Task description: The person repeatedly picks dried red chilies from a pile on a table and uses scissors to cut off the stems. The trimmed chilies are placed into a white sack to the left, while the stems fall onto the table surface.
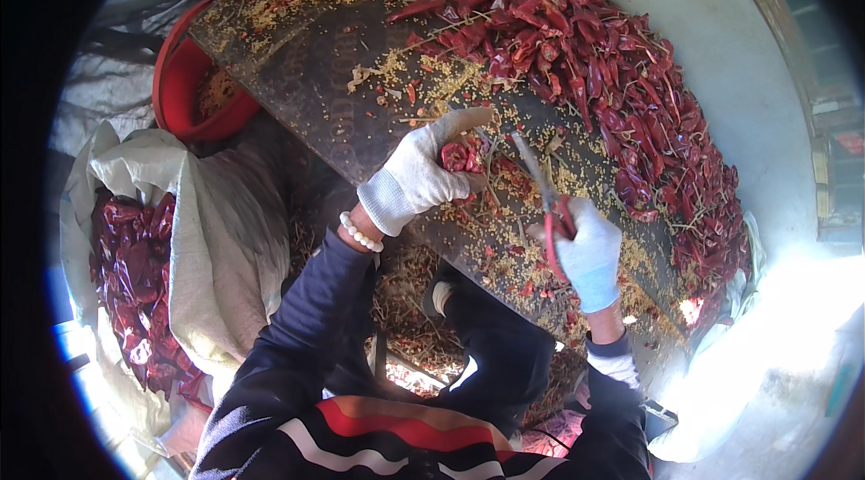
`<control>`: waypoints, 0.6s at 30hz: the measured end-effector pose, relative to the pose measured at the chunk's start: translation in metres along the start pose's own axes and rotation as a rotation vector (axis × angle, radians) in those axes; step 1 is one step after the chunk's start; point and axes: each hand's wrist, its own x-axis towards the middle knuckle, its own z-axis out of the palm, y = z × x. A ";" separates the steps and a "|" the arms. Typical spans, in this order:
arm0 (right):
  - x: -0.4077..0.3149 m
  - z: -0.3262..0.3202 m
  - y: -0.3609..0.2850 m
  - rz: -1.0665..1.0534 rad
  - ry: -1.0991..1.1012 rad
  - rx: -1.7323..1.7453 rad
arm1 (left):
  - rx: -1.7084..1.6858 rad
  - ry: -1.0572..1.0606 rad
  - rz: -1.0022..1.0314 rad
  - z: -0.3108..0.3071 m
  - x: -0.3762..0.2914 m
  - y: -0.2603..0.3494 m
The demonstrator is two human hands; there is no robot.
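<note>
My left hand (432,166), in a pale knit glove with dark-stained fingertips, holds dried red chili peppers (463,154) over a dark board (324,95). To its right, my gloved right hand (586,243) grips red-handled scissors (551,210). Their blades point up and left, a little apart from the peppers, and look nearly closed. Loose yellow seeds, cut stems and red pepper scraps lie on the board under both hands. A large heap of dried red chili peppers (608,75) curves along the board's far and right sides.
At the left stand a red plastic bucket (169,81) with scraps inside and a woven sack (209,237) filled with dried red peppers. Stems and debris cover the floor beneath the board's near edge, around my legs. A pale wall (730,75) rises beyond the heap.
</note>
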 end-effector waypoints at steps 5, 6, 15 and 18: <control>0.015 -0.001 0.062 0.035 0.061 -0.374 | -0.430 0.129 -0.142 -0.002 0.001 0.006; 0.019 -0.002 0.067 -0.019 0.070 -0.481 | -0.531 0.191 -0.174 -0.005 0.002 0.006; 0.104 0.022 0.025 -0.346 0.054 -0.431 | -0.719 0.400 -0.079 -0.006 0.011 -0.001; 0.158 0.065 -0.015 -0.565 0.146 -0.375 | -0.941 0.343 -0.135 -0.010 0.007 -0.002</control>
